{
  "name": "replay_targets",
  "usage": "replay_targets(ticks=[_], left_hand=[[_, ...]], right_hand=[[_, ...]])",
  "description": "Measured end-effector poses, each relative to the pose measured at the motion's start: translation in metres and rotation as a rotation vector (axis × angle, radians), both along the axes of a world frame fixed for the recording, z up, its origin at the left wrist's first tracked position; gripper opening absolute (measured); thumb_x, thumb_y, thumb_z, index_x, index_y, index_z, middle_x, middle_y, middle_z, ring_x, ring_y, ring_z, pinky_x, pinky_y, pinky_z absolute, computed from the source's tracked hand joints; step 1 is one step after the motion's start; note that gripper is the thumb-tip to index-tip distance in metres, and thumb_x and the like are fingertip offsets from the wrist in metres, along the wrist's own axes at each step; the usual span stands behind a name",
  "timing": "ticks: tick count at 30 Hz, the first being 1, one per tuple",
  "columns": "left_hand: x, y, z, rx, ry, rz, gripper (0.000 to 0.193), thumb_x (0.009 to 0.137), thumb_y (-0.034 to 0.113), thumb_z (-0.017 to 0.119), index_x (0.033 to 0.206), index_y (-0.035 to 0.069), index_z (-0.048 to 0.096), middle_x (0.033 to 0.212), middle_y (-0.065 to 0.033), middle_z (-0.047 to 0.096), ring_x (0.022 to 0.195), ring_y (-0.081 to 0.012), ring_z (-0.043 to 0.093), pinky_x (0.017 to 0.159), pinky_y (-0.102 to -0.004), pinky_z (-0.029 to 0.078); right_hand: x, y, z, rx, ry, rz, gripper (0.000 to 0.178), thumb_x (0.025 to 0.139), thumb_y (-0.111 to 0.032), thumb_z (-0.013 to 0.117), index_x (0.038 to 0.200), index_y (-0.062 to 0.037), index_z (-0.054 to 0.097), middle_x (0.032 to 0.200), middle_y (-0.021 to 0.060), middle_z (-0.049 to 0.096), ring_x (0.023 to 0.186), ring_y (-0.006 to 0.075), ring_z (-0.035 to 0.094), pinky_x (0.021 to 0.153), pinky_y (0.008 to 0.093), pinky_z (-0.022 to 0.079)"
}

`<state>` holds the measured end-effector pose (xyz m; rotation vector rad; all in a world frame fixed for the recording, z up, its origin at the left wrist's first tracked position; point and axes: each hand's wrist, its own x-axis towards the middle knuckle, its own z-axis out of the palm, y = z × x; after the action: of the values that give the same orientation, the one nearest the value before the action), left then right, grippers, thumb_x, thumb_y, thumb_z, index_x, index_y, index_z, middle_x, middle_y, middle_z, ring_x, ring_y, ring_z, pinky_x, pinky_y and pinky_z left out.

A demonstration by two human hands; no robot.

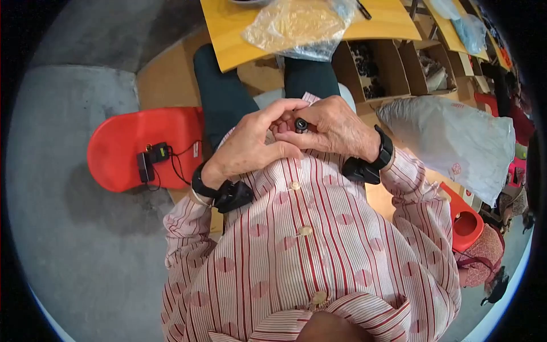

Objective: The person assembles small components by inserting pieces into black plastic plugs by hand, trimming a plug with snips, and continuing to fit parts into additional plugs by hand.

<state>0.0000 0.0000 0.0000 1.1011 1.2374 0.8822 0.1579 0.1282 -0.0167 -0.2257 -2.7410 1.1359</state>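
Both hands meet in front of my striped shirt (296, 211), above my lap. Between the thumb and fingers of my right hand (339, 128) is a small black cylindrical part (301, 123), its round hollow end facing up. My left hand (250, 142) curves in from the other side, its fingers bent toward the right hand's and its thumb just below the part. Whatever the left fingers grip is hidden between the hands. Each wrist carries a black strap with a black box under it.
Ahead is a yellow table (228, 34) with a clear plastic bag (302, 25). Cardboard boxes (393, 68) with black parts stand at far right, near a white sack (450, 139). At left, a red chair (117, 142) holds a black device (146, 167) with cables.
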Motion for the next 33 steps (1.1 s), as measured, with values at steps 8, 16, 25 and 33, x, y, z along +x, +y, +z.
replay_targets(ticks=[8, 16, 25, 33], left_hand=[[-0.001, 0.011, 0.018, 0.47, 0.329, 0.075, 0.064, 0.069, 0.02, 0.074, 0.124, 0.004, 0.048, 0.118, -0.0133, 0.052, 0.106, -0.0282, 0.054, 0.086, -0.0342, 0.045], [-0.002, 0.014, 0.029, 0.67, 0.403, 0.12, 0.057, 0.066, 0.016, 0.075, 0.117, 0.002, 0.052, 0.111, -0.0133, 0.057, 0.1, -0.029, 0.058, 0.085, -0.0352, 0.047], [0.0, 0.012, 0.032, 0.733, 0.267, 0.176, 0.039, 0.068, 0.002, 0.068, 0.106, 0.0, 0.058, 0.099, -0.0122, 0.06, 0.089, -0.0243, 0.061, 0.078, -0.0333, 0.049], [0.014, 0.006, 0.033, 0.705, 0.34, 0.35, 0.036, 0.066, -0.008, 0.064, 0.099, 0.005, 0.065, 0.093, -0.0094, 0.063, 0.084, -0.02, 0.062, 0.074, -0.0295, 0.05]], right_hand=[[-0.007, 0.004, 0.031, 0.084, 0.12, -0.054, 0.033, 0.079, -0.034, 0.068, 0.068, -0.0027, 0.062, 0.051, 0.0112, 0.05, 0.044, 0.0243, 0.052, 0.043, 0.0321, 0.04], [-0.008, 0.001, 0.044, 0.069, 0.195, -0.051, 0.031, 0.08, -0.03, 0.068, 0.072, -0.0001, 0.063, 0.053, 0.0107, 0.054, 0.045, 0.0219, 0.055, 0.043, 0.0294, 0.042], [-0.007, -0.005, 0.06, 0.029, 0.266, 0.034, 0.026, 0.087, -0.024, 0.058, 0.082, 0.0008, 0.059, 0.054, 0.0124, 0.051, 0.045, 0.0232, 0.053, 0.043, 0.0304, 0.04], [-0.005, -0.01, 0.058, -0.133, 0.23, 0.084, 0.032, 0.091, -0.031, 0.05, 0.086, -0.0004, 0.06, 0.053, 0.0108, 0.046, 0.046, 0.0198, 0.05, 0.041, 0.0299, 0.036]])
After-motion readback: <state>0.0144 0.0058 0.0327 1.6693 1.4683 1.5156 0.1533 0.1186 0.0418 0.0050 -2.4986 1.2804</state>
